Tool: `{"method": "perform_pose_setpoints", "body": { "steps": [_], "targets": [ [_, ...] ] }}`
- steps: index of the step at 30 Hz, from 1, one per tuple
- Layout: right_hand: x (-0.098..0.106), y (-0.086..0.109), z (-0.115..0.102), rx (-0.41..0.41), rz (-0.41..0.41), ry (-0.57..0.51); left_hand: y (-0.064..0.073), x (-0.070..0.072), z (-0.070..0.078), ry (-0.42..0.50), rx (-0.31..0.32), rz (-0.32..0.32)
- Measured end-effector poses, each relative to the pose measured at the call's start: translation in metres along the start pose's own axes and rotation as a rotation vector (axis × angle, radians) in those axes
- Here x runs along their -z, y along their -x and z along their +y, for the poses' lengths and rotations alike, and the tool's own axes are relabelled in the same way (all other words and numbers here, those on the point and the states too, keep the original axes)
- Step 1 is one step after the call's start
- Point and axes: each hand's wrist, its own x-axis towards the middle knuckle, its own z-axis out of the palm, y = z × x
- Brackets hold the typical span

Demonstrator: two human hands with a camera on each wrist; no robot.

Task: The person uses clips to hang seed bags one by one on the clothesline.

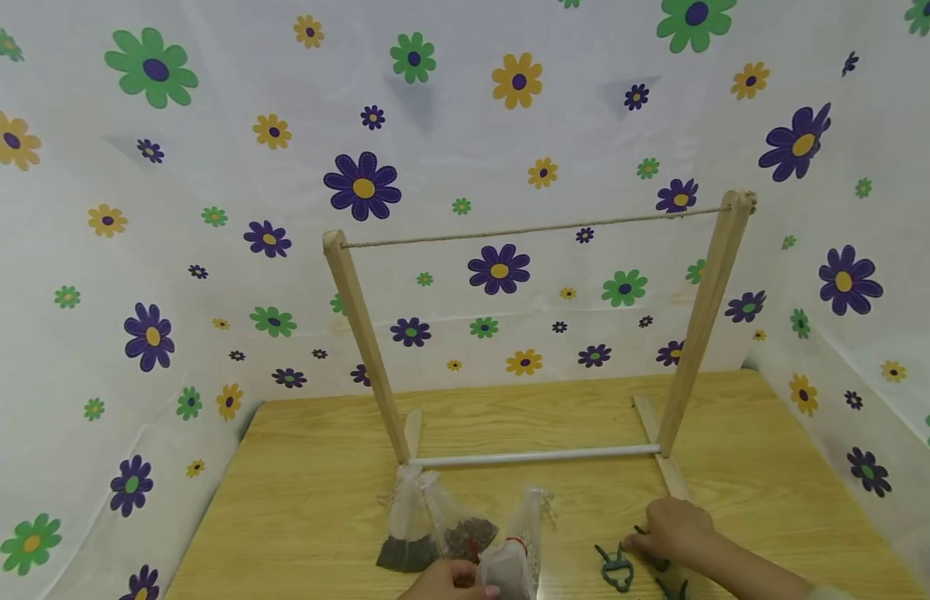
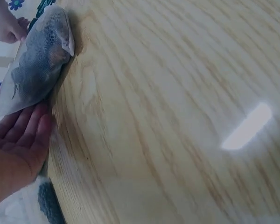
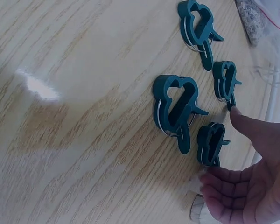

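My left hand touches the side of a sheer drawstring bag at the front of the table. In the left wrist view its fingers lie loosely extended against that bag, which has dark lumpy contents. My right hand is among several dark green plant clips with wire springs. In the right wrist view the thumb is at the tip of one clip. The loosely bent fingers are by the handle of another clip, with a gap between thumb and fingers. Two more clips lie nearby, one of them larger-looking.
Behind the hands stands a wooden frame with a string across its top and a white rod below. More sheer bags lie left of centre: one with dark filling, one brownish, one pale. Flowered cloth surrounds the table.
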Motion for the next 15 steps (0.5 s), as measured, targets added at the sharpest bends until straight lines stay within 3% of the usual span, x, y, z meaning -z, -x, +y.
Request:
{"method": "perform_pose_setpoints", "body": {
  "steps": [8, 15],
  "targets": [
    [-0.003, -0.011, 0.006, -0.026, -0.048, -0.133, -0.008, -0.008, 0.001, -0.021, -0.044, 0.047],
    [-0.001, -0.013, 0.008, 0.038, -0.005, -0.167, -0.008, -0.006, 0.009, -0.006, -0.174, -0.015]
  ]
}}
